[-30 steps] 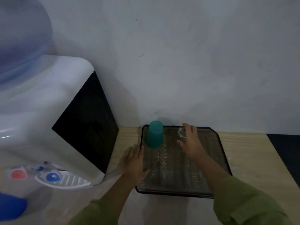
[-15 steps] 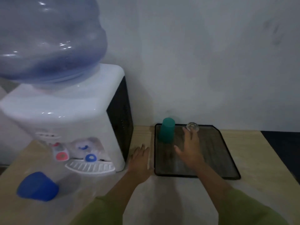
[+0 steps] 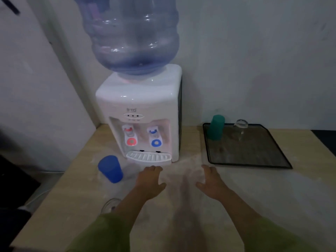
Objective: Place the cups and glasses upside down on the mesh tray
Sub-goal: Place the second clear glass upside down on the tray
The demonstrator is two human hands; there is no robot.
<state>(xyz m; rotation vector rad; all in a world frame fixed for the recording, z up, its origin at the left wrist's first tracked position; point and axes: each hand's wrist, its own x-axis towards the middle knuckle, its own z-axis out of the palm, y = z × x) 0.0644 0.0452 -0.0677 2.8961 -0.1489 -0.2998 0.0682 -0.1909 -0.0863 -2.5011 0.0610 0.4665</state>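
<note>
While teal cup (image 3: 216, 127), likely-inverted glass (image 3: 241, 124) stand on mesh tray (image 3: 245, 153), left hand (image 3: 149, 184), right hand (image 3: 212, 184) fingers (image 3: 208, 170) loose, empty

I see a white water dispenser (image 3: 143, 113) standing on a pale wooden table (image 3: 60, 206), its back close to a plain grey-white wall (image 3: 254, 60). A big blue bottle (image 3: 131, 33) sits upended on top of it. To its left stands a white panel (image 3: 36, 88). The light is dim.

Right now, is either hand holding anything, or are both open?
Left hand: open, fingers relaxed, holding nothing.
Right hand: open, fingers spread, holding nothing.
</note>
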